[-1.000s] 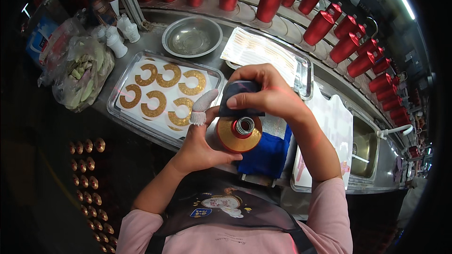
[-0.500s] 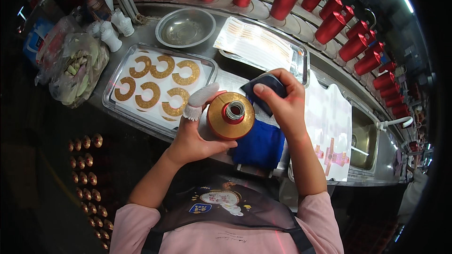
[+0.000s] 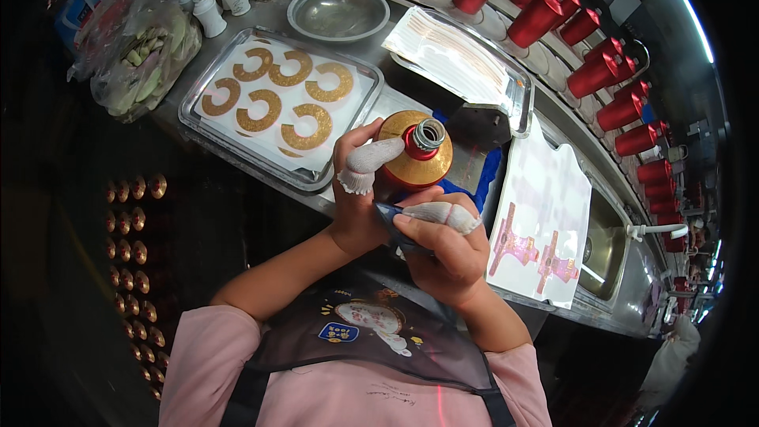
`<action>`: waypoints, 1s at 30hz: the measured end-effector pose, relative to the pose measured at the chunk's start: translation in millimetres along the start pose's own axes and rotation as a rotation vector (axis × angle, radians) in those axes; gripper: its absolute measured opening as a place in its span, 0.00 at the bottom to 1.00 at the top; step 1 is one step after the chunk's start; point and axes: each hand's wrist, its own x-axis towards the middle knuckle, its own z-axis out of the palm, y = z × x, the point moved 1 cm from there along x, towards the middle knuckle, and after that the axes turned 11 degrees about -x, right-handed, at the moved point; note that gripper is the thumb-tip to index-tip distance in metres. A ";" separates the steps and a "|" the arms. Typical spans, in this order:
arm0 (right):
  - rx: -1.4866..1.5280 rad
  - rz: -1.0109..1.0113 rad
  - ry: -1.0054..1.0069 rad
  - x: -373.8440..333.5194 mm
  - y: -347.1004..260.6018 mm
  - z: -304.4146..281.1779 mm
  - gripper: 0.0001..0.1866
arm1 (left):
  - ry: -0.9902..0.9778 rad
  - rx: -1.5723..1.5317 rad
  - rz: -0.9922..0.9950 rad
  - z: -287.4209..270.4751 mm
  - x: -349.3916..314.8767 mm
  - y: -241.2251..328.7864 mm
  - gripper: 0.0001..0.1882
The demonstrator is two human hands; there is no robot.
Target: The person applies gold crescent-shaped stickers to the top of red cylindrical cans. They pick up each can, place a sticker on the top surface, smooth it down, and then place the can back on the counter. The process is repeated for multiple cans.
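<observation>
My left hand (image 3: 354,209) is wrapped round a red metal bottle (image 3: 399,182) with a gold shoulder label (image 3: 395,160) and a bare threaded neck. A white knit finger cover (image 3: 368,164) on that hand lies over the label's edge. My right hand (image 3: 455,261), with another white finger cover (image 3: 443,215), pinches a thin dark blue flat scraper (image 3: 389,213) at the bottle's near side. Whether the scraper touches the bottle is hard to see. Under the bottle lies a blue cloth (image 3: 490,174), partly hidden.
Left: a tray (image 3: 194,111) of gold C-shaped labels (image 3: 259,111). Behind: a steel bowl (image 3: 338,12) and a tray (image 3: 522,103) of label sheets (image 3: 451,51). Right: a white sheet with pink decals (image 3: 545,190), a sink (image 3: 609,253). Red bottles (image 3: 538,20) line a conveyor. A dark block (image 3: 478,125) stands beyond.
My right hand with the scraper has come from the bottle's far right to its near side. The bottle tilts slightly more away, and my left finger cover now rests on the gold label. The view has shifted.
</observation>
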 end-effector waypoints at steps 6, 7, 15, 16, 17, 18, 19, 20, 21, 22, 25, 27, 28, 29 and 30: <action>-0.209 -0.086 0.064 14.5 3.5 0.1 0.22 | -0.198 -0.156 -0.029 -14.4 20.9 0.3 0.50; -0.207 -0.167 0.036 15.1 3.6 1.7 0.22 | -0.277 -0.159 -0.051 -16.1 22.4 -1.1 0.50; -0.067 -0.094 0.074 8.0 -4.2 10.1 0.20 | -0.036 -0.375 -0.210 0.3 9.7 -15.1 0.54; -0.023 -0.154 0.095 9.1 -5.4 9.7 0.20 | -0.071 -0.339 -0.195 -3.2 10.1 -15.8 0.57; -0.107 -0.107 0.216 10.7 -4.8 7.0 0.20 | -0.111 -0.171 -0.065 -7.6 10.9 -14.7 0.59; -0.135 -0.088 0.117 11.2 -6.3 8.0 0.20 | -0.198 -0.190 -0.101 -12.0 13.5 -15.8 0.60; -0.137 -0.057 0.078 11.7 -6.3 6.2 0.21 | -0.291 -0.185 -0.117 -14.9 16.1 -16.2 0.61; -0.028 -0.083 0.038 9.3 -8.7 5.7 0.20 | -0.321 -0.101 -0.123 -17.7 17.4 -14.7 0.60; 0.065 -0.078 -0.029 6.0 -10.0 3.6 0.20 | -0.342 0.005 -0.113 -18.3 19.9 -12.5 0.60; 0.146 0.035 0.031 0.3 -10.4 1.8 0.18 | -0.353 0.074 -0.085 -17.7 22.2 -8.3 0.58; 0.428 0.695 0.087 -28.1 5.0 -20.9 0.22 | -0.130 -0.058 -0.058 -6.8 36.4 10.1 0.51; 0.509 0.872 0.132 -47.2 23.0 -39.1 0.19 | -0.120 -0.042 -0.142 -6.3 54.8 26.1 0.49; 0.654 0.972 0.153 -56.0 31.2 -46.2 0.16 | -0.166 -0.100 -0.126 -6.8 63.9 34.8 0.48; 0.780 1.079 0.191 -64.8 37.4 -52.3 0.13 | -0.142 -0.227 -0.045 -1.9 72.2 40.9 0.48; 0.740 1.082 0.143 -72.5 40.8 -58.9 0.11 | -0.262 -0.282 -0.284 -1.3 76.5 45.8 0.52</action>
